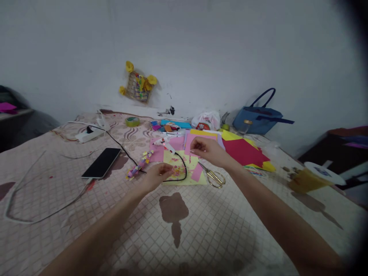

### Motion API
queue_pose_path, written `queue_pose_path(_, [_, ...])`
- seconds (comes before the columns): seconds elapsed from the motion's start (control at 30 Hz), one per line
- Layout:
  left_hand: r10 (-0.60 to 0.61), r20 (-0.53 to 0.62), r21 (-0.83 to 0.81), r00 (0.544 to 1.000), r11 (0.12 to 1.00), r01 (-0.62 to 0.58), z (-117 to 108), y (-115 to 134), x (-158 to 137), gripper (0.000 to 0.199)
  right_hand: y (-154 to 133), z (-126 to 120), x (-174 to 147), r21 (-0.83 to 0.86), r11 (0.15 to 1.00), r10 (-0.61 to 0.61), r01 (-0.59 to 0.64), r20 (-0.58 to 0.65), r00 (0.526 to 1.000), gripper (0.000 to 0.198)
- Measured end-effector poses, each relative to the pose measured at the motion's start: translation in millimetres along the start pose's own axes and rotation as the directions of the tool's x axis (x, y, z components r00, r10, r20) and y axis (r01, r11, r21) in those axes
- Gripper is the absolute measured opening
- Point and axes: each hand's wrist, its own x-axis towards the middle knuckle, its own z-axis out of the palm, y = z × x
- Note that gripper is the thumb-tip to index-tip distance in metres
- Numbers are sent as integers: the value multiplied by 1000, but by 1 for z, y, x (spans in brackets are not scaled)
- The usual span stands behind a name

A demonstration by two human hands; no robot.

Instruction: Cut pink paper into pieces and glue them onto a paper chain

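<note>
My left hand [157, 176] is low over the yellow sheet [198, 179], fingers pinched beside small pink and yellow paper scraps [178, 171]. My right hand [207, 150] hovers above the pink paper, thumb and fingers closed together; a tiny pink bit seems to show below the fingertips, too small to name. Between and behind the hands lies a white glue gun [165, 143], its black cord looping across the yellow sheet. Gold-handled scissors [214, 178] rest below my right wrist. To the left of my left hand is a roll-shaped piece covered in coloured paper bits [140, 165].
A phone [102, 163] on a charging cable and a power strip [92, 134] are at the left. Green tape [132, 121] sits behind. Red paper [244, 151], a blue bag [257, 119] and a yellow container [307, 181] are on the right.
</note>
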Motion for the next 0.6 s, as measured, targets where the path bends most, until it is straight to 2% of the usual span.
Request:
queue_pose_path(0.07, [99,-92,91,991,992,-91,-3,5,3,33,-1,-4,4,-26,999,-36,37,23,999,2])
queue_pose_path(0.17, [187,-147,137,971,976,-167,-5,20,5,30,-5,-6,9,-59,996,-58,61,56,997,3])
queue_pose_path(0.4, [317,-29,106,948,944,-312,10,68,10,29,-18,0,16,-4,997,-76,77,71,995,4])
queue_pose_path(0.6, [261,24,-36,965,965,-260,17,72,19,23,-26,3,18,187,982,-30,6,124,992,5])
